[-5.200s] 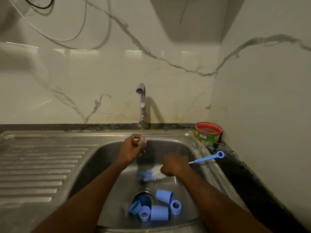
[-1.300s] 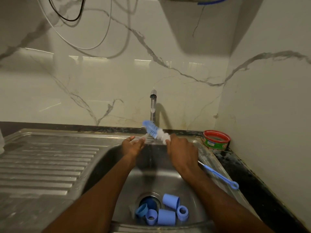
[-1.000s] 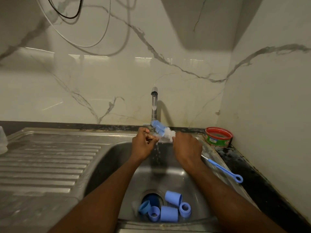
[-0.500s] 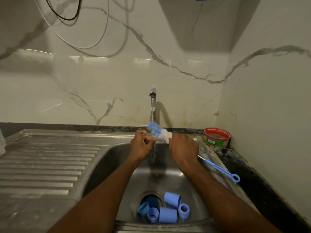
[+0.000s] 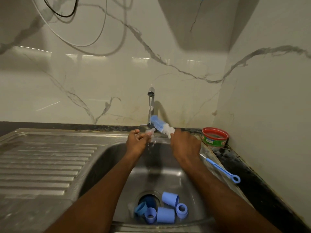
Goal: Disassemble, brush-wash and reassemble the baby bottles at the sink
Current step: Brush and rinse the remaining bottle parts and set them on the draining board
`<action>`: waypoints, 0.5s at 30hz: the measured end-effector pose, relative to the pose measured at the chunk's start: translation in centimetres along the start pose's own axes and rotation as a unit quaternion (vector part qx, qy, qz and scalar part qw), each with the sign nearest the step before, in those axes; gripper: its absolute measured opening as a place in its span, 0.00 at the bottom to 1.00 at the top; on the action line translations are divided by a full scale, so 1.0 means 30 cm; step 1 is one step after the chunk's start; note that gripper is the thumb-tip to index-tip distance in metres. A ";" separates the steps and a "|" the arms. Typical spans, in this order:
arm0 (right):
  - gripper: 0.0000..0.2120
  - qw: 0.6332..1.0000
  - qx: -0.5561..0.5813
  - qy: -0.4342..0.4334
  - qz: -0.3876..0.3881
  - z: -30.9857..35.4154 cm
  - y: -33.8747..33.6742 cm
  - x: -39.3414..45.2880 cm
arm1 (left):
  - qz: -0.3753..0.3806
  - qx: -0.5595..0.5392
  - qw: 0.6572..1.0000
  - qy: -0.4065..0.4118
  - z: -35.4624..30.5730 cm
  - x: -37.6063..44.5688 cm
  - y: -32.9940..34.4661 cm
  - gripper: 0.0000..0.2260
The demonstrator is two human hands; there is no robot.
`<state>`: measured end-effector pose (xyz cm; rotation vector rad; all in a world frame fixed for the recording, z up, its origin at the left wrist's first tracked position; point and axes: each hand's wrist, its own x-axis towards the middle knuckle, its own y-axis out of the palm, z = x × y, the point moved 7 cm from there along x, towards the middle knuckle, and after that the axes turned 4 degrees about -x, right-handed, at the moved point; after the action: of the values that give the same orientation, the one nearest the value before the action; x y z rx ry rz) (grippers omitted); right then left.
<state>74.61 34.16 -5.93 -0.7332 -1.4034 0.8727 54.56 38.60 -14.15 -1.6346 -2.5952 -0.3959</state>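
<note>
My left hand [image 5: 137, 141] pinches a small clear bottle teat [image 5: 150, 132] under the running stream from the tap [image 5: 151, 105]. My right hand [image 5: 184, 145] grips the bottle brush; its blue and white bristle head [image 5: 161, 126] points up-left just above the teat and its blue handle [image 5: 222, 170] sticks out to the right over the sink rim. Several blue bottle parts, caps and collar rings [image 5: 165, 211], lie around the drain at the bottom of the steel sink [image 5: 107, 158].
A ribbed steel draining board [image 5: 43, 165] stretches to the left. A red-rimmed round tub [image 5: 215, 137] sits on the dark counter in the right corner. Marble-look walls close in behind and to the right. Cables hang on the wall above.
Both hands have stayed under the tap with the teat and brush; the brush head has shifted slightly against the teat. Water keeps running.
</note>
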 end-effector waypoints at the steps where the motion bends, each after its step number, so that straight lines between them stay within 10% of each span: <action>1: 0.09 1.000 0.010 -0.001 -0.003 -0.009 -0.003 0.002 | -0.023 -0.039 0.999 -0.017 0.004 0.008 -0.010 0.27; 9: 0.13 0.990 0.126 -0.010 0.068 0.065 0.049 -0.040 | 0.028 -0.263 0.958 -0.114 0.009 -0.025 0.056 0.06; 15: 0.15 0.994 0.097 0.019 0.053 0.003 0.017 -0.009 | 0.153 -0.227 0.957 -0.099 -0.022 -0.064 0.107 0.14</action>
<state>74.49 34.19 -6.49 -0.6752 -1.2345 1.0567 58.22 38.07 -13.23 -2.2879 -2.4388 -0.9003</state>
